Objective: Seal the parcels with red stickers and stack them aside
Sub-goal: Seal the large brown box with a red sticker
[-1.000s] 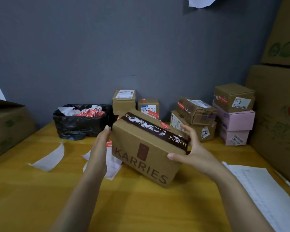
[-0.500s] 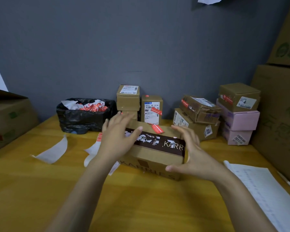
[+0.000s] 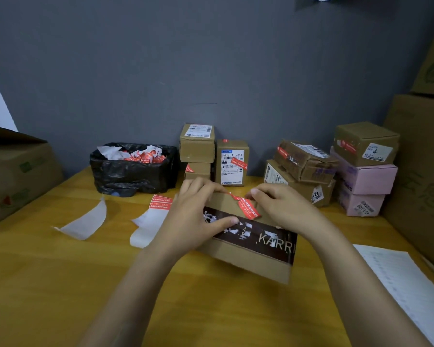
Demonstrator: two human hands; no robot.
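At the middle of the table (image 3: 60, 284), a brown parcel (image 3: 256, 256) with a dark printed band is lying slightly askew, its near corner pointing toward 5 o'clock. A red sticker (image 3: 246, 208) is sitting across its far top edge, running onto the band. The left hand (image 3: 198, 214) is gripping the parcel from 9 o'clock, fingers curling over the far edge and the thumb lying flat on the band. The right hand (image 3: 283, 209) is resting on the parcel's 3 o'clock side, its fingertips bending down at the sticker's far end; whether they are pinching or only pressing it cannot be told.

At 12 o'clock, small sealed parcels (image 3: 197, 144) are standing stacked against the grey wall. At 2 o'clock more are leaning together, beside two pink boxes (image 3: 363, 176) carrying a brown one. A black bag (image 3: 133, 171) of red and white scraps is sitting at 10 o'clock. A sticker sheet (image 3: 161, 202) is lying just left of the left hand, and a strip of backing paper (image 3: 83, 221) is curling farther toward 9 o'clock. A printed sheet (image 3: 406, 284) is lying at 4 o'clock.
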